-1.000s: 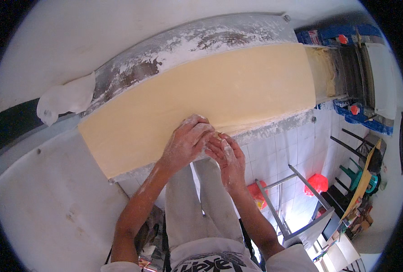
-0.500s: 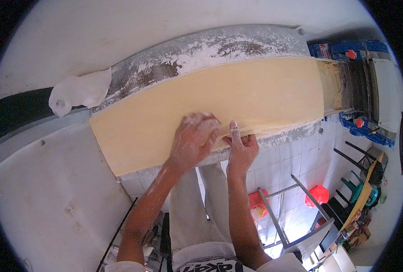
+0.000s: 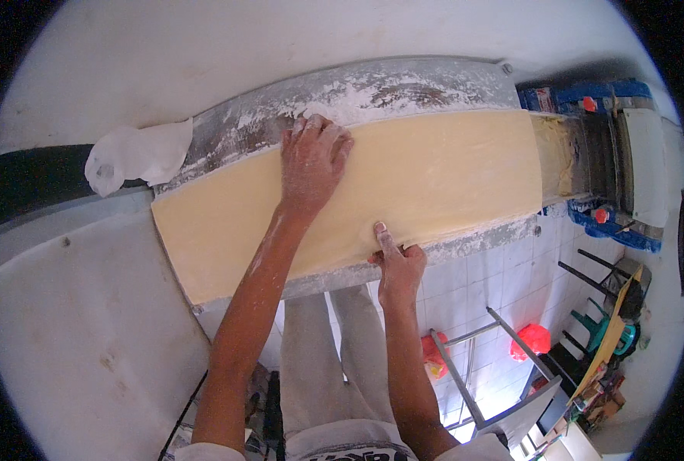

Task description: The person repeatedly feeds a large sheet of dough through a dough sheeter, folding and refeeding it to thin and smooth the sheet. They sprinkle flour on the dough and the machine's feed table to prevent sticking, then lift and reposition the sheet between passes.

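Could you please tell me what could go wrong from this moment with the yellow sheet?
The right thumb lies on the yellow sheet close to its near edge; too much pressure might dent it. The left hand is at the far edge, beside white flour, which could smear onto the sheet. The sheet lies close to the near rim of the worktop, so a strong pull might drag it over.
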`<state>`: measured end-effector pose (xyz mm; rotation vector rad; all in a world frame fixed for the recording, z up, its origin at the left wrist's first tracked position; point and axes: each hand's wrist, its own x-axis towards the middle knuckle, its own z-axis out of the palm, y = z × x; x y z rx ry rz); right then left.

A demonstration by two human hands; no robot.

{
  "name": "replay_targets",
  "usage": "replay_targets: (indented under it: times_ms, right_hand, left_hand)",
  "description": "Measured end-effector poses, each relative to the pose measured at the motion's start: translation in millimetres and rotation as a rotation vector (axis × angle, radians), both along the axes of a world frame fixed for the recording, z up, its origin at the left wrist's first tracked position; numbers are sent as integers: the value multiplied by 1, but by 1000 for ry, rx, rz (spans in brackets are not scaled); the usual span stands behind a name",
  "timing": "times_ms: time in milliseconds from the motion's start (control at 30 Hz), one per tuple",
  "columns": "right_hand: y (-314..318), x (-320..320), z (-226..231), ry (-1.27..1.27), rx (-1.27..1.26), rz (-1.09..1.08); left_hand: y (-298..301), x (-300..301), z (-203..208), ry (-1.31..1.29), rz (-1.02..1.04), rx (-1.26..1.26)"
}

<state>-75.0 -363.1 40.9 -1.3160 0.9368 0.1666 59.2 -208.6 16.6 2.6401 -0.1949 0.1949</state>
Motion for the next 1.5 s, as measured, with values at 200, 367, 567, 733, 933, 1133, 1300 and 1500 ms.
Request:
replay_targets:
  times_ms: [200,367,567,733,933,1133,1300,1500]
  right_hand:
    - [-8,-18,-3,-47,20,22]
    - [-13,-24,1,-55,55,4]
    - [-44,-29,9,115,0,482]
    - [-90,3,46,-23,-313,848]
    - [-114,133,26,-737,-1017,919]
    - [-106,187,2,-895,-1149,1229]
    - [-107,204,2,-794,-1096,1413]
    - [-106,221,3,-574,-651,1414]
  left_hand:
    - [2,-8,9,61,-19,-95]
    - [5,-10,20,232,-58,-140]
    - [5,2,14,125,-88,-140]
    - [17,5,-2,59,-64,-112]
    - [17,-4,-1,46,-34,-92]
    - [16,-9,9,28,-41,-58]
    - [20,-12,2,-128,-30,-200]
    - [25,-8,-7,-54,-26,-131]
